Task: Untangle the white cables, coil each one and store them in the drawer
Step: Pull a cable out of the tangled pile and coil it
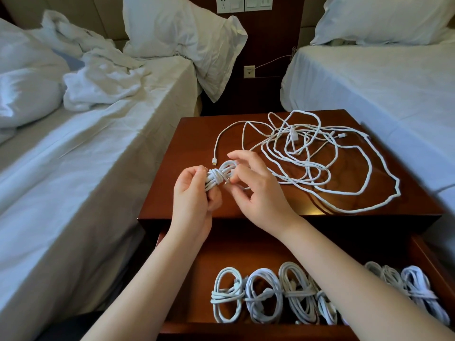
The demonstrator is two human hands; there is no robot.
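So the left hand grips a coiled cable, right hand pinching its loose end; looks light and floppy, best held at the wrapped middle.

The nightstand top is polished reddish wood, glossy and mirroring light near its front edge. The drawer floor is duller wood. The bundle and loose cables have smooth white plastic sheaths. The thick cable by the right edge looks braided and matt. The bed sheets are creased white cloth.

The left hand and right hand are bare; behind the grip, both forearms are bare too.
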